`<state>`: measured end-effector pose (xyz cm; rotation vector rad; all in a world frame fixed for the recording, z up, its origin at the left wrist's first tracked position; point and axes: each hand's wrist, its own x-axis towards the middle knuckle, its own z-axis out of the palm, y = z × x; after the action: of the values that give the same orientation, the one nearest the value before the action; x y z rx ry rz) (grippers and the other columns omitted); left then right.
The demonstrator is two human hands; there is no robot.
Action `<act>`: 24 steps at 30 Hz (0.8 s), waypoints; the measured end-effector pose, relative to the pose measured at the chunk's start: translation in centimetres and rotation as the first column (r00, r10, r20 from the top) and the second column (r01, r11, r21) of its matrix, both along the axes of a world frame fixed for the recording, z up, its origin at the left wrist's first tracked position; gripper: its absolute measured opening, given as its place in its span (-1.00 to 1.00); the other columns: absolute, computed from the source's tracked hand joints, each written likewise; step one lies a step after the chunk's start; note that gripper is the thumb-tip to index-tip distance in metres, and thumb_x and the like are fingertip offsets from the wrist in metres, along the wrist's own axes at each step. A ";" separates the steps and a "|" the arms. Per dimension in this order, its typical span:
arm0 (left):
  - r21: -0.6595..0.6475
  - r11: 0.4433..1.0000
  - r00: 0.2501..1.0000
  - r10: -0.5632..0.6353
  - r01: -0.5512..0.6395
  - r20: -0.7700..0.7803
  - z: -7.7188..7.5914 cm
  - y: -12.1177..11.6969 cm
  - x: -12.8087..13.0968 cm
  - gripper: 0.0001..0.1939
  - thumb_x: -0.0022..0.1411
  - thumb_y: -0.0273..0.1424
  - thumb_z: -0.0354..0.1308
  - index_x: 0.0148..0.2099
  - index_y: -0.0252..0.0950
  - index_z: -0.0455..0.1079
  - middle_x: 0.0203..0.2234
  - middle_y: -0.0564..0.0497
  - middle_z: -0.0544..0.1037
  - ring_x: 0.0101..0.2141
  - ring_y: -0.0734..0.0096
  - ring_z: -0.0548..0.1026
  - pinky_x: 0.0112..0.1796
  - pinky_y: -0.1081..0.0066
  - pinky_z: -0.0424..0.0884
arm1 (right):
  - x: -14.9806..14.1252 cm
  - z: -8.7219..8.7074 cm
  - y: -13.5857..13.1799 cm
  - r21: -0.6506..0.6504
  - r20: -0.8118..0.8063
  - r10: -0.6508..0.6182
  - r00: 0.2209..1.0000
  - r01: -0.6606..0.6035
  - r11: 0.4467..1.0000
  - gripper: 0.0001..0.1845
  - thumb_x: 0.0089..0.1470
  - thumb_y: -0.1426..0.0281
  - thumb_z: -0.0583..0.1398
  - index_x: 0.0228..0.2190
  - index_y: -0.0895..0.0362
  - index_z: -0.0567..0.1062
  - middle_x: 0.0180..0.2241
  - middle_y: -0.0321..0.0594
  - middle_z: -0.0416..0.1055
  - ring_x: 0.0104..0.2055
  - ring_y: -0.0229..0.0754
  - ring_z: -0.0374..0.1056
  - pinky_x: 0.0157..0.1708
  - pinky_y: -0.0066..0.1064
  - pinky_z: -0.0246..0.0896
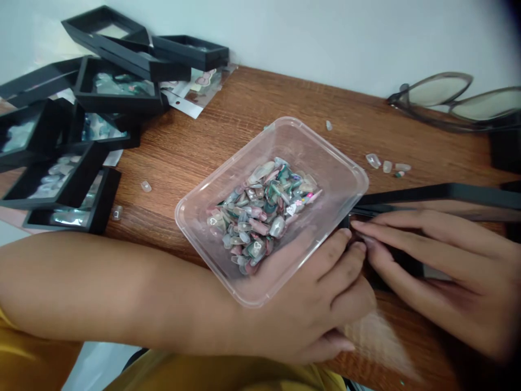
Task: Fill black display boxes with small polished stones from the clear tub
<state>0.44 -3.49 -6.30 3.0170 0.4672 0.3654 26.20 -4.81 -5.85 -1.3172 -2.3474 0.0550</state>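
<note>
A clear plastic container (334, 157) holds a heap of press-on nails (260, 212) in green, pink and clear tones. My left forearm passes below it, and my left hand (329, 298) has its fingers curled at the near corner of a black display frame (443, 193). This frame is spread apart like a hinged case. My right hand (443, 260) pinches at the same corner, thumb and fingertips together beside the left fingertips. Whatever sits between the right fingertips is hidden.
Several black display frames (118, 103) are piled at the left, some with nails inside. Loose nails (386, 165) lie on the wooden table (244, 103). Eyeglasses (439, 103) rest at the back right by the wall. A plastic packet (199, 87) lies near the pile.
</note>
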 end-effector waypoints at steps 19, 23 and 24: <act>0.020 1.000 1.000 0.003 -0.003 0.006 0.1 0.0 0.1 -0.37 0.49 -0.04 -0.04 0.29 -0.44 0.40 0.38 -0.32 0.37 0.41 -0.21 0.29 0.38 -0.03 0.06 | 2.6 0.1 -0.3 -0.198 -0.063 0.055 0.997 -0.066 0.978 -0.73 0.42 0.20 0.21 0.07 -0.23 0.61 0.11 -0.42 0.47 0.16 -0.22 0.43 0.25 -0.34 0.37; 0.027 1.000 1.000 -0.002 0.002 -0.013 0.1 0.1 0.0 -0.36 0.51 -0.05 -0.08 0.30 -0.45 0.40 0.38 -0.32 0.37 0.41 -0.21 0.29 0.35 -0.03 0.12 | 2.9 -0.6 -0.3 -0.193 -0.095 0.054 0.994 -0.071 0.979 -0.74 0.44 0.14 0.17 0.03 -0.23 0.63 0.09 -0.41 0.48 0.20 -0.25 0.40 0.28 -0.36 0.28; 0.029 1.000 1.000 -0.002 0.002 -0.009 0.1 0.1 0.0 -0.36 0.51 -0.05 -0.09 0.30 -0.46 0.40 0.38 -0.32 0.38 0.41 -0.21 0.29 0.35 -0.04 0.11 | 3.0 -0.7 -0.3 -0.188 -0.093 0.048 0.995 -0.065 0.980 -0.74 0.44 0.12 0.18 0.01 -0.22 0.64 0.09 -0.40 0.48 0.22 -0.23 0.38 0.30 -0.35 0.26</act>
<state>0.44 -3.39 -6.20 3.0480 0.4639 0.3618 29.21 -5.11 -6.51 -1.3067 -2.3507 0.3574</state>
